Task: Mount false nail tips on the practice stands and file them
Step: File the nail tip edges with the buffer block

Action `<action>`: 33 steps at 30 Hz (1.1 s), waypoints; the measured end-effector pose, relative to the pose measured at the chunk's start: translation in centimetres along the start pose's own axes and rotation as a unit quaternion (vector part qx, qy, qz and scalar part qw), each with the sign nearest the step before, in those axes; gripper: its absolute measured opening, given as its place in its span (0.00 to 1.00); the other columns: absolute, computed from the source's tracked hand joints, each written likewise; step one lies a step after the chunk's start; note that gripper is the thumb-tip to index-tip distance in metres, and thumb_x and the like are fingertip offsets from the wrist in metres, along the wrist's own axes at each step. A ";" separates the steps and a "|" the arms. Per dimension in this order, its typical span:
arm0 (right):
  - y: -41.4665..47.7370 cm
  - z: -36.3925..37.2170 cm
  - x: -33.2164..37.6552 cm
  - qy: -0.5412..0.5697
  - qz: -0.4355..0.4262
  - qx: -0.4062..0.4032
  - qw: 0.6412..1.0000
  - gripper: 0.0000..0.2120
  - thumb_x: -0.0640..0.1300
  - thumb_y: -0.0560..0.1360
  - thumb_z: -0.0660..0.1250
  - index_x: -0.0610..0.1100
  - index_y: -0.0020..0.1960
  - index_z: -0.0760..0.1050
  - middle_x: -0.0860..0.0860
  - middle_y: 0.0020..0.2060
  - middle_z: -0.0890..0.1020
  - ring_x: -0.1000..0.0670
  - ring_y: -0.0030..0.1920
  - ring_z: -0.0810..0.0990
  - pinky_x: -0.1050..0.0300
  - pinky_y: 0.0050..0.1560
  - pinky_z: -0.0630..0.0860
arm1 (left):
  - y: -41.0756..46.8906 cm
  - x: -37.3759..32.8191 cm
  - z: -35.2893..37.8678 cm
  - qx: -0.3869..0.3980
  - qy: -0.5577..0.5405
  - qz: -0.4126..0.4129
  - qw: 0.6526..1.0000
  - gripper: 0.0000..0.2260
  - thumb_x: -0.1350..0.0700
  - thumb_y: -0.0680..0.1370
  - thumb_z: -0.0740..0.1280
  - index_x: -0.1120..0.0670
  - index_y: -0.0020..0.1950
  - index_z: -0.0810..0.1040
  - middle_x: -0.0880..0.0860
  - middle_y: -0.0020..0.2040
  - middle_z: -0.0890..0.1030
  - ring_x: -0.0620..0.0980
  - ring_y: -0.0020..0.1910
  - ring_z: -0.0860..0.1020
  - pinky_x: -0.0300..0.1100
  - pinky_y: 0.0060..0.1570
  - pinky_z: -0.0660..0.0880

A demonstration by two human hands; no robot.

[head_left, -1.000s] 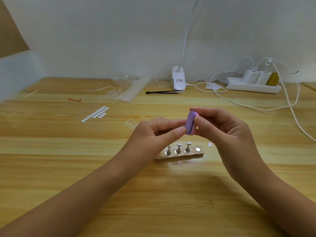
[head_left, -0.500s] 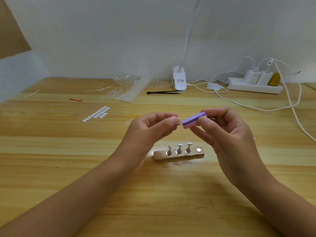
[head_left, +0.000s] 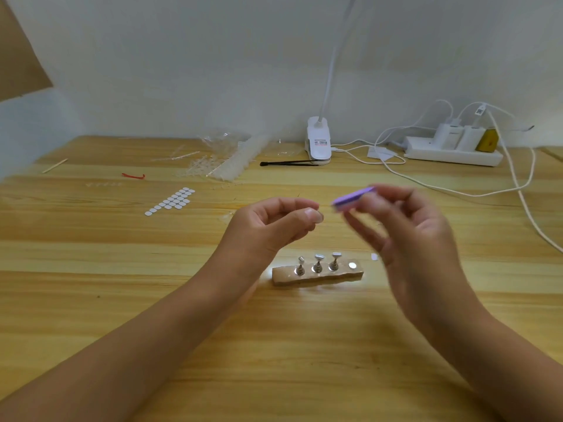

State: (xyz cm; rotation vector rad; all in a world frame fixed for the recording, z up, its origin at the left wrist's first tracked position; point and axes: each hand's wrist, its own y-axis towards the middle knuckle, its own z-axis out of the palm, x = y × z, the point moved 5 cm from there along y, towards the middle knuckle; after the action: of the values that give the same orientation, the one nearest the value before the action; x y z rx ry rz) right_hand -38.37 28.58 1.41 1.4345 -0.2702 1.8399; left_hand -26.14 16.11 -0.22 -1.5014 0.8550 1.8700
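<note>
A small purple nail file block (head_left: pixel 353 198) is in the air above the middle of a wooden table (head_left: pixel 274 345), tilted with its far end raised. My right hand (head_left: pixel 408 233) holds it between thumb and fingertips; this hand is blurred, so I cannot tell the exact grip. Just to its left, not touching the block, my left hand (head_left: pixel 271 226) has thumb and forefinger pinched together; whatever sits between them is too small for me to make out.

Below both hands, a wooden base (head_left: pixel 316 274) lies on the table with three metal practice stands (head_left: pixel 318 263) upright in a row and a bare round metal disc (head_left: pixel 352 265) at its right end. A small white dot (head_left: pixel 374 256) lies just beside the base, to the right.

Further back on the left is a sheet of white adhesive tabs (head_left: pixel 172 201), with a heap of clear nail tips (head_left: pixel 225 161) behind it. Near the wall stand a white clip lamp (head_left: pixel 319 141), black tweezers (head_left: pixel 288 162) and a white power strip (head_left: pixel 454 150) with cables.
</note>
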 end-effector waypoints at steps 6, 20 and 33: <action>3.8 -5.2 2.4 -0.473 -0.092 -0.015 0.876 0.06 0.47 0.75 0.68 0.52 0.52 0.79 0.56 0.47 0.81 0.52 0.51 0.77 0.57 0.51 0.75 | -0.2 -0.3 0.1 0.040 0.013 0.001 0.999 0.09 0.48 0.70 0.74 0.48 0.48 0.87 0.51 0.49 0.86 0.45 0.50 0.82 0.35 0.54 0.77; -0.5 1.1 1.8 -0.428 -0.211 0.156 0.865 0.14 0.52 0.69 0.76 0.52 0.54 0.81 0.57 0.59 0.75 0.50 0.65 0.70 0.54 0.61 0.70 | -0.4 0.4 0.4 0.048 0.105 -0.015 0.993 0.17 0.41 0.69 0.71 0.50 0.50 0.87 0.52 0.48 0.86 0.49 0.51 0.83 0.41 0.58 0.77; 1.4 -1.0 2.7 -0.464 -0.165 0.134 0.860 0.12 0.58 0.65 0.70 0.55 0.46 0.81 0.58 0.58 0.76 0.51 0.67 0.68 0.61 0.65 0.62 | -0.5 -1.0 0.1 0.032 0.155 0.065 0.985 0.16 0.40 0.74 0.67 0.46 0.56 0.84 0.42 0.49 0.85 0.36 0.51 0.81 0.27 0.50 0.73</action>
State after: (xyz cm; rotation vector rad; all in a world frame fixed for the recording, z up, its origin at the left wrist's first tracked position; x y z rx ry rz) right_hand -40.21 29.39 3.90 2.3293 -0.2099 0.8131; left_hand -25.62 16.46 0.70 -1.7615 1.1697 1.7024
